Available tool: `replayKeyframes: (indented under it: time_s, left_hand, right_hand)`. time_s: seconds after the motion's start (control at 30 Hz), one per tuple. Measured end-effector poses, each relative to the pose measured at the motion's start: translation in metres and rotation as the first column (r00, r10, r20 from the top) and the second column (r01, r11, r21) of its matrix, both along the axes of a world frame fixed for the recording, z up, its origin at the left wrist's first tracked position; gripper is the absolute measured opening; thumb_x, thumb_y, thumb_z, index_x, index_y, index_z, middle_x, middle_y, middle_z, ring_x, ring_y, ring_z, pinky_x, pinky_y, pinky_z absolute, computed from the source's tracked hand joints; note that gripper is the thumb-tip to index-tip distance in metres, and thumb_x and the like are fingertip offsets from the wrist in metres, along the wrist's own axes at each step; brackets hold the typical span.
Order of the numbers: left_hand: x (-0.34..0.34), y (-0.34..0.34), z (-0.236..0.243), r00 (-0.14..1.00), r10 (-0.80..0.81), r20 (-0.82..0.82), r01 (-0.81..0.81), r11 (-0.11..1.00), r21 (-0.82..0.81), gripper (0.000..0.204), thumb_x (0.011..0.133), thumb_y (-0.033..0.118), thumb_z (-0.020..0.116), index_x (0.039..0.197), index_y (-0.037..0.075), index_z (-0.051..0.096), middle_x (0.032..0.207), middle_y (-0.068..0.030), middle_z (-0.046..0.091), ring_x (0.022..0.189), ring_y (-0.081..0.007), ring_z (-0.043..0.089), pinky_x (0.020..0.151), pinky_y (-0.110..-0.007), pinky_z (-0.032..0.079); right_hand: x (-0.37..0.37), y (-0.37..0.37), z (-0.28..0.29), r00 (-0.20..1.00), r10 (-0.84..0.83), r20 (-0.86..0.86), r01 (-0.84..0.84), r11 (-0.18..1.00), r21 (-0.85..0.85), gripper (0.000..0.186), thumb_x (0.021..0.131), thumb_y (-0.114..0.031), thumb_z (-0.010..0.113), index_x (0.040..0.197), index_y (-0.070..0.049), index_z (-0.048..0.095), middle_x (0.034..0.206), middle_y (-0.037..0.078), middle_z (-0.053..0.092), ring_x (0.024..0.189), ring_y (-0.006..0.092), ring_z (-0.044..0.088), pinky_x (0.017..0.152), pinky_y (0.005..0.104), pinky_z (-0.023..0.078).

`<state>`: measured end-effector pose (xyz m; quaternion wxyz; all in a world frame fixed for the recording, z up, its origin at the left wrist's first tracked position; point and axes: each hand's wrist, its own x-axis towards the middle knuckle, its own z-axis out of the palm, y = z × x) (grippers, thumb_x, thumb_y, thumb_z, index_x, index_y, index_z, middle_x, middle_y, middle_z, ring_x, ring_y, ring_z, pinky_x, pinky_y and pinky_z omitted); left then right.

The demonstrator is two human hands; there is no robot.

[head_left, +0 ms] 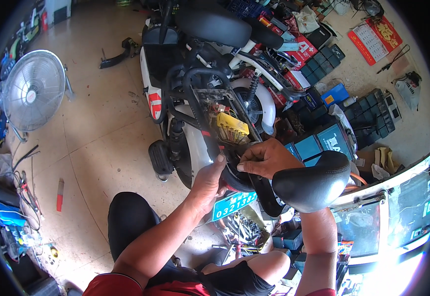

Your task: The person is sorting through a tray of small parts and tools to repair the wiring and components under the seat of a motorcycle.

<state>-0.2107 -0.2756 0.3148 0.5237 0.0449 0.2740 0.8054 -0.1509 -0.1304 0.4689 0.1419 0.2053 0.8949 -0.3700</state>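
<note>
An electric scooter (155,69) stands before me with its rear compartment uncovered, showing wires and a yellow component (232,127). My left hand (206,182) grips the white-and-black tail section (206,153), thumb on top. My right hand (264,158) is closed, fingertips pinched at the black rear frame just right of the left thumb; what they hold is too small to make out. A black padded backrest (311,180) hides part of my right forearm. A blue license plate (232,206) hangs below the tail.
A metal fan (31,96) stands at the left, near scattered cables and a red-handled tool (59,197). Batteries (330,143) and boxes crowd the right beside a glass-fronted cabinet (407,212). Loose tools (237,229) lie below the plate. A black bent part (119,56) lies on the floor.
</note>
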Motion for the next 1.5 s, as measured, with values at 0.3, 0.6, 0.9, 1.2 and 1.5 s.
replayKeyframes:
  time_s: [0.3, 0.6, 0.9, 1.2, 1.5]
  left_hand:
    - [0.000, 0.000, 0.000, 1.000, 0.001, 0.003, -0.001, 1.000, 0.007, 0.059, 0.087, 0.068, 0.074, 0.104, 0.012, 0.064, 0.080, 0.0052, 0.060, 0.060, -0.0013, 0.046, 0.047, -0.019, 0.029]
    - [0.000, 0.001, -0.003, 1.000, -0.009, 0.006, 0.009, 1.000, -0.002, 0.058, 0.087, 0.067, 0.074, 0.104, 0.012, 0.064, 0.082, 0.0053, 0.061, 0.062, -0.0009, 0.048, 0.048, -0.019, 0.030]
    - [0.000, 0.002, -0.003, 1.000, -0.003, 0.010, 0.003, 1.000, 0.026, 0.056, 0.087, 0.066, 0.074, 0.099, 0.012, 0.064, 0.079, 0.0047, 0.061, 0.061, -0.0017, 0.049, 0.047, -0.019, 0.030]
    - [0.001, 0.004, -0.006, 1.000, 0.001, 0.013, -0.001, 1.000, 0.026, 0.057, 0.087, 0.066, 0.074, 0.101, 0.012, 0.064, 0.079, 0.0046, 0.061, 0.060, -0.0019, 0.048, 0.047, -0.019, 0.029]
    - [0.000, 0.002, -0.002, 1.000, 0.006, 0.024, -0.006, 1.000, -0.002, 0.055, 0.089, 0.065, 0.073, 0.103, 0.012, 0.064, 0.078, 0.0054, 0.059, 0.059, -0.0017, 0.046, 0.047, -0.019, 0.029]
  right_hand:
    - [-0.001, -0.003, -0.003, 0.998, -0.057, -0.016, 0.057, 0.998, -0.026, 0.015, 0.090, -0.011, 0.079, 0.094, 0.003, 0.076, 0.079, 0.004, 0.071, 0.074, 0.0080, 0.062, 0.069, 0.0259, 0.048]
    - [0.010, -0.004, -0.012, 0.984, -0.085, -0.158, 0.078, 0.996, -0.051, 0.014, 0.090, -0.011, 0.080, 0.097, 0.001, 0.077, 0.080, 0.003, 0.070, 0.073, 0.0102, 0.063, 0.068, 0.0254, 0.049]
    - [0.019, 0.007, -0.013, 0.884, 0.326, -0.336, -0.245, 0.933, 0.262, 0.020, 0.088, -0.016, 0.081, 0.101, -0.002, 0.079, 0.083, 0.012, 0.070, 0.078, 0.0215, 0.067, 0.071, 0.0338, 0.051]
    - [0.020, 0.008, -0.019, 0.896, 0.269, -0.353, -0.187, 0.950, 0.248, 0.019, 0.084, -0.014, 0.084, 0.099, -0.002, 0.080, 0.085, 0.011, 0.070, 0.080, 0.0197, 0.067, 0.074, 0.0334, 0.051]
    - [0.010, 0.003, -0.013, 0.970, 0.032, -0.240, -0.024, 0.999, 0.036, 0.018, 0.082, -0.011, 0.085, 0.094, 0.002, 0.079, 0.086, 0.010, 0.072, 0.082, 0.0185, 0.067, 0.076, 0.0326, 0.051]
